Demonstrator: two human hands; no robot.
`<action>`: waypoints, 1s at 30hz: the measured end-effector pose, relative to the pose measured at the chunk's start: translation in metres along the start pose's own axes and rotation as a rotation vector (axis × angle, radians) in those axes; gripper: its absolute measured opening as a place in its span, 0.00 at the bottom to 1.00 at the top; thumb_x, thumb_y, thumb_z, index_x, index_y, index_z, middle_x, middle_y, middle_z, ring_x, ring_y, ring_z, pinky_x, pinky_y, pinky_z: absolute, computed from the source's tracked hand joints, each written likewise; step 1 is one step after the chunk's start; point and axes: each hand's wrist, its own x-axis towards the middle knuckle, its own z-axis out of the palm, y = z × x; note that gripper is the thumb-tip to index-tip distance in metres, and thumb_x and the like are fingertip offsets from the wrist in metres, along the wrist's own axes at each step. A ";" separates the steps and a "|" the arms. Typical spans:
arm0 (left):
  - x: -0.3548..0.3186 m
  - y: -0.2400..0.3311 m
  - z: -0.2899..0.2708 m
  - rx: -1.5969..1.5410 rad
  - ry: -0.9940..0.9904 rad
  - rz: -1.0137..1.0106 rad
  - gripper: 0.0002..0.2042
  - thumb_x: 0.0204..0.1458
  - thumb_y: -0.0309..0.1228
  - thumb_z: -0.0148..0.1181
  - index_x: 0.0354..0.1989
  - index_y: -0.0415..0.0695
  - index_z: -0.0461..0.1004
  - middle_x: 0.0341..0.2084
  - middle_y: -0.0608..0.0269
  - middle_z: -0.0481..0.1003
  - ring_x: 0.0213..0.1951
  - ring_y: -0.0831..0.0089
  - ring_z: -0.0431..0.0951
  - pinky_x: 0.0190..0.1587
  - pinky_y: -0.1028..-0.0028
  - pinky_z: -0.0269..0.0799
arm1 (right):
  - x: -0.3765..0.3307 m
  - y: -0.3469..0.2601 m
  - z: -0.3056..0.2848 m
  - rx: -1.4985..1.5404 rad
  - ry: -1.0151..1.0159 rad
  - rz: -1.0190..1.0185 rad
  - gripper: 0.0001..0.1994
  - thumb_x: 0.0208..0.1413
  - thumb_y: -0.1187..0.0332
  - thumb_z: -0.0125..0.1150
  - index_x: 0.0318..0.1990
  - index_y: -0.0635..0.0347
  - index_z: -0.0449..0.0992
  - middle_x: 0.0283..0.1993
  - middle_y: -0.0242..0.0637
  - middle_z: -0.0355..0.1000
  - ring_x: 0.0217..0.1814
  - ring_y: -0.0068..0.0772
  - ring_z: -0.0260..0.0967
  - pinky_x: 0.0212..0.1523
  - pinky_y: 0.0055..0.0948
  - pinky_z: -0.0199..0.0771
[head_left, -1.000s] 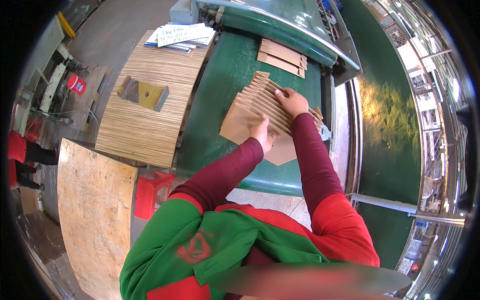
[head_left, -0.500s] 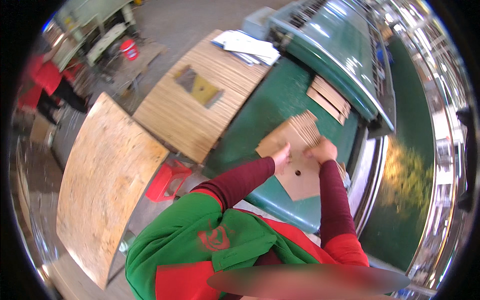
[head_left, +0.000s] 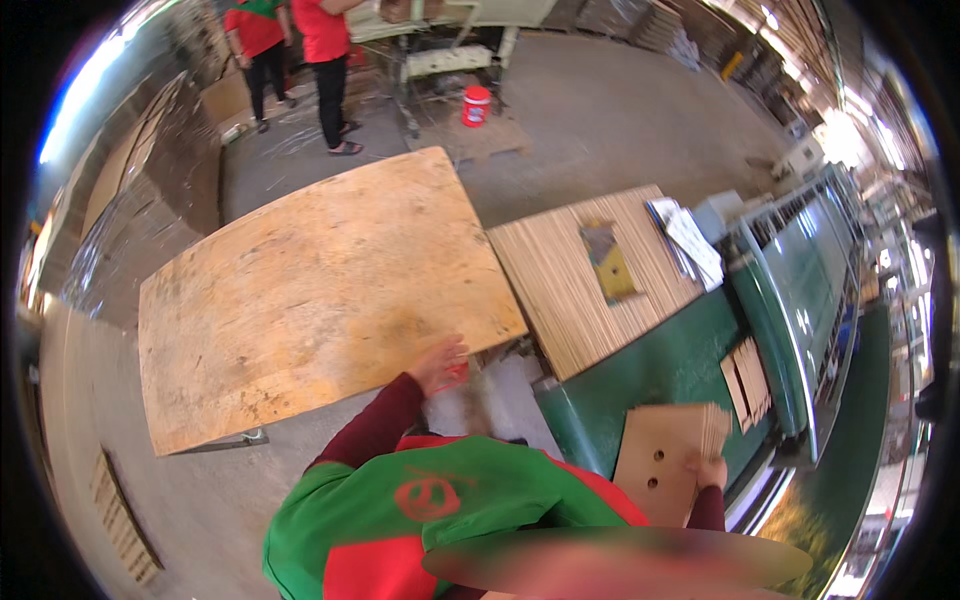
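My right hand grips the right edge of a stack of flat brown cardboard blanks with punched holes, which rests on the green machine table. My left hand is stretched out to the left, fingers apart and holding nothing. It hovers at the near edge of a large plywood board, just over something red underneath. My maroon sleeves and green-and-red shirt fill the lower middle of the view.
A pale ribbed stack with a yellow-and-grey piece and papers on it stands beside the green machine. Small cardboard pieces lie on the table. Two people stand far back near a red bucket.
The view has swung left. My left hand has come off the cardboard stack and reached out toward the plywood board. My right hand stays on the stack.
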 end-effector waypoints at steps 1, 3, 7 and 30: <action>-0.019 0.015 -0.029 -0.037 0.005 0.102 0.28 0.56 0.48 0.49 0.63 0.50 0.59 0.56 0.66 0.68 0.53 0.71 0.68 0.51 0.65 0.63 | -0.012 -0.008 0.001 -0.037 0.025 -0.010 0.20 0.28 0.64 0.70 0.30 0.71 0.78 0.27 0.49 0.77 0.28 0.43 0.76 0.34 0.38 0.74; -0.060 0.037 -0.083 0.180 0.267 0.254 0.28 0.58 0.48 0.48 0.63 0.47 0.59 0.54 0.64 0.69 0.53 0.71 0.68 0.53 0.62 0.63 | -0.033 -0.035 0.008 -0.003 0.148 0.014 0.21 0.29 0.64 0.69 0.31 0.73 0.76 0.29 0.51 0.76 0.31 0.46 0.76 0.35 0.39 0.74; -0.126 0.067 -0.174 0.905 1.045 0.403 0.33 0.53 0.51 0.53 0.63 0.45 0.59 0.59 0.49 0.64 0.63 0.57 0.59 0.62 0.47 0.50 | -0.046 -0.133 0.029 -0.190 0.440 -0.160 0.27 0.29 0.62 0.71 0.40 0.68 0.74 0.35 0.51 0.76 0.38 0.54 0.74 0.40 0.42 0.73; -0.142 0.069 -0.214 1.404 1.497 -0.245 0.32 0.56 0.52 0.44 0.66 0.49 0.54 0.68 0.49 0.46 0.69 0.47 0.42 0.62 0.38 0.39 | -0.235 -0.543 0.429 -0.148 0.419 -1.901 0.26 0.48 0.66 0.54 0.58 0.56 0.63 0.52 0.46 0.63 0.57 0.46 0.58 0.57 0.48 0.58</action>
